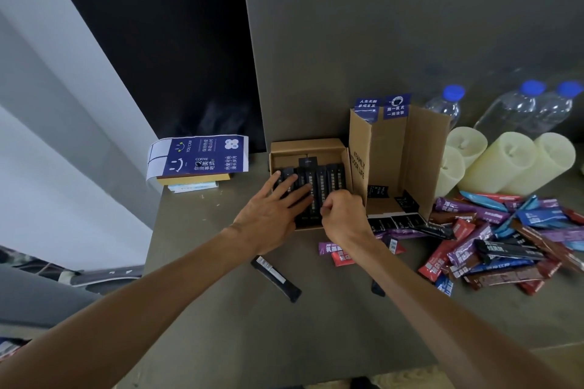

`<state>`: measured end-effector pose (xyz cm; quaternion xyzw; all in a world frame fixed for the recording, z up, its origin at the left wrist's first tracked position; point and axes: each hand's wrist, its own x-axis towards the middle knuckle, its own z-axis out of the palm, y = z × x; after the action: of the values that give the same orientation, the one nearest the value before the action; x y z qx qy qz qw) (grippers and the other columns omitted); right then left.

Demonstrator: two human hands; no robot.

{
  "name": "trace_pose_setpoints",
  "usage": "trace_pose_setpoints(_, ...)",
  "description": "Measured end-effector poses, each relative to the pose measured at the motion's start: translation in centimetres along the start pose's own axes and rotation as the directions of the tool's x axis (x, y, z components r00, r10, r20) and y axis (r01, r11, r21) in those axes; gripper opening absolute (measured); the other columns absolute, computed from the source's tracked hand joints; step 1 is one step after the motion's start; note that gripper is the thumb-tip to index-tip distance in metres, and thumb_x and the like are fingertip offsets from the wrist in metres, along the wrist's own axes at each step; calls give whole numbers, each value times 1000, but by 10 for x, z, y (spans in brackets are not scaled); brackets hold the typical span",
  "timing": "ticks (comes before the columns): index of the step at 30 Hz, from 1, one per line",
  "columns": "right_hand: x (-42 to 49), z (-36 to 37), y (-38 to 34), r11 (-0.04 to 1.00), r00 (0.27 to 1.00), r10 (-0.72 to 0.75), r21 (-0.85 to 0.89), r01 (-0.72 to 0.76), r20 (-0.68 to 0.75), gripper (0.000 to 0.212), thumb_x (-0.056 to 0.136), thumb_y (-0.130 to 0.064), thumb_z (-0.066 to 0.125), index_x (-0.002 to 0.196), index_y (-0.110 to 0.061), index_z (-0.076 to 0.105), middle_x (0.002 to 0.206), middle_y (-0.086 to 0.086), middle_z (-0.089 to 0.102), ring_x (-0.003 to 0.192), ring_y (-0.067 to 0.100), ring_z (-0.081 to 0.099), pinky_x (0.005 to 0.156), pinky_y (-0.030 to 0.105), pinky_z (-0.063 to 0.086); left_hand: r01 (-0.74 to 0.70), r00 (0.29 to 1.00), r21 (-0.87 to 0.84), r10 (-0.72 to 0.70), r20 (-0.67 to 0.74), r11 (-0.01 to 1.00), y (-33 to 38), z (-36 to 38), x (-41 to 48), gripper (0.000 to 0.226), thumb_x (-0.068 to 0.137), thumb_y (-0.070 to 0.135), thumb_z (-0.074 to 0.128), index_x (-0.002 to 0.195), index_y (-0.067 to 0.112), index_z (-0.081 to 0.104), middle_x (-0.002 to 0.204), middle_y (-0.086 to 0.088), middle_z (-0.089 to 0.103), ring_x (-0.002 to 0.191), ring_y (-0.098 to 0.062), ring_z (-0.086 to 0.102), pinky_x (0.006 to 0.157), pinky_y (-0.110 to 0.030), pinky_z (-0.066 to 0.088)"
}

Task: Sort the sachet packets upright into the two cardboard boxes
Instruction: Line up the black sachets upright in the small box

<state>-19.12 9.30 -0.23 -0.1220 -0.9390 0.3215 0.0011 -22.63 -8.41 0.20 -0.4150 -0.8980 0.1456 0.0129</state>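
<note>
A low cardboard box (306, 146) is seen on the counter (316, 331), just left of a taller cardboard box (425, 148) whose flaps are stood open. The low box is filled with a row of black sachets (331, 178), packed side by side. The left hand (271, 213) is laid flat over the left part of that row, its fingers spread and straight and pressed on the packets. The right hand (343, 215) is held at the near right end of the row, its fingers curled and its thumb and forefinger closed on the end of 1 of the black sachets.

In the taller box, 2 blue sachets (395, 107) are stood upright against the back wall, and a few dark packets (376, 191) are lying low inside it.

A loose pile of sachets (505, 240) in red, purple, blue, brown and black is spread over the counter to the right of the boxes. 1 single black sachet (276, 278) is lying apart from it, between the 2 forearms.

Behind the pile, 4 pale candles (502, 161) and 3 clear bottles (512, 109) with blue caps are placed. A flattened blue carton (202, 155) is rested on a small stack at the counter's far left corner.
</note>
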Motion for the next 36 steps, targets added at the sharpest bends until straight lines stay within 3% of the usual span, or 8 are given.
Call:
trace_pose_setpoints(6, -23, -11, 6, 996, 997, -77, 51, 76, 21, 10, 94, -12, 63, 87, -13, 69, 90, 1, 69, 77, 7, 62, 61, 6, 41, 26, 984, -90, -42, -174, 996, 4, -6, -15, 58, 92, 32, 58, 147, 23, 42, 156, -4, 36, 145, -28, 30, 121, -49, 20)
trace_pose_setpoints(10, -58, -10, 6, 983, 972, -176, 74, 167, 157, 5, 93, -17, 66, 89, -19, 68, 85, -8, 68, 72, 1, 63, 61, 11, 46, 206, 860, -402, -361, -360, 892, 17, 2, -51, 27, 85, 13, 62, 111, 16, 66, 114, -4, 63, 100, -25, 59, 87, -36, 46)
trace_pose_setpoints(14, -89, 8, 7, 970, 926, -238, 20, 243, 294, 3, 94, -24, 66, 94, -22, 69, 86, -9, 68, 76, 1, 63, 68, 15, 50, 346, 823, -655, -552, -131, 672, 34, 37, -86, 15, 84, 13, 54, 90, 19, 67, 92, 0, 62, 88, -27, 61, 78, -40, 48)
trace_pose_setpoints(18, -101, 24, 9, 972, 914, -210, -26, 233, 348, 5, 96, -27, 64, 96, -23, 67, 88, -10, 66, 74, 1, 61, 63, 16, 49, 431, 750, -780, -660, 30, 454, 44, 54, -101, 25, 83, 5, 60, 95, 24, 71, 93, 4, 61, 82, -23, 64, 78, -35, 52)
trace_pose_setpoints(23, -109, 35, 2, 948, 903, -252, -97, 302, 347, 15, 93, -35, 65, 103, -24, 65, 103, -6, 61, 89, 12, 63, 78, 32, 55, 421, 794, -763, -606, 48, 490, 43, 54, -106, 42, 74, 11, 52, 105, 29, 74, 102, 2, 62, 94, -23, 65, 85, -37, 52)
trace_pose_setpoints(31, -115, 33, 1, 927, 894, -253, -174, 333, 370, 16, 99, -26, 53, 107, -15, 63, 105, 0, 57, 89, 19, 64, 76, 34, 52, 401, 815, -765, -577, 47, 504, 40, 57, -119, 20, 82, 33, 63, 97, 31, 75, 98, 8, 57, 90, -15, 61, 84, -34, 47)
trace_pose_setpoints(34, -110, 27, 5, 983, 917, -167, -10, 183, 363, 18, 100, -18, 53, 94, -13, 69, 89, 1, 67, 67, 12, 64, 66, 33, 56, 391, 799, -839, -592, 104, 380, 43, 51, -119, 10, 89, 24, 66, 83, 27, 72, 92, 8, 60, 84, -11, 59, 83, -30, 46)
trace_pose_setpoints(36, -106, 19, 6, 989, 896, -91, 146, 29, 435, 19, 102, -17, 53, 95, -14, 70, 86, 2, 71, 58, 5, 65, 58, 24, 54, 397, 754, -898, -625, 203, 189, 44, 41, -116, 22, 92, 18, 66, 74, 31, 67, 80, 9, 63, 75, -8, 58, 75, -28, 46)
